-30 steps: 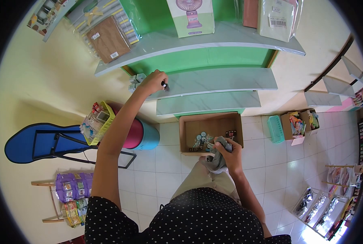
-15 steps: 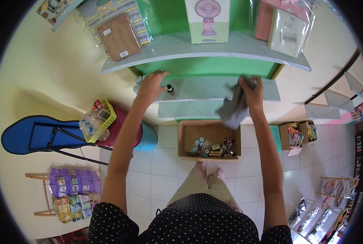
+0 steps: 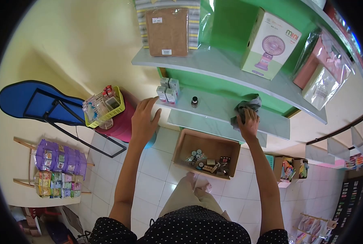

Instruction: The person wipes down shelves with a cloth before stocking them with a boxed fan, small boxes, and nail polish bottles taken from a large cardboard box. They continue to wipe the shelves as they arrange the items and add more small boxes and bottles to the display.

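My right hand [image 3: 249, 125] presses a crumpled grey cloth [image 3: 246, 107] against the right part of the middle shelf [image 3: 218, 109], fingers curled over it. My left hand [image 3: 144, 122] is by the shelf's left end, holding nothing, with the thumb apart from the fingers. Just beyond its fingertips, several small white-and-grey boxes [image 3: 171, 96] stand grouped on that shelf. Between the boxes and the cloth stands a small dark bottle with a black cap [image 3: 194, 101], upright and touched by neither hand.
An upper shelf [image 3: 218, 61] overhangs, bearing a mini fan box [image 3: 271, 44] and a brown wrapped packet [image 3: 167, 32]. Below, an open cardboard box [image 3: 185, 142] of small cosmetics sits on the floor at my feet. To the left are a yellow basket [image 3: 118, 109] and a folded blue chair [image 3: 17, 101].
My view has turned, shifting the shelves. The cloth, lifted and hanging from my right hand before, is now down on the shelf. My left hand has drawn back from above the shelf's left end.
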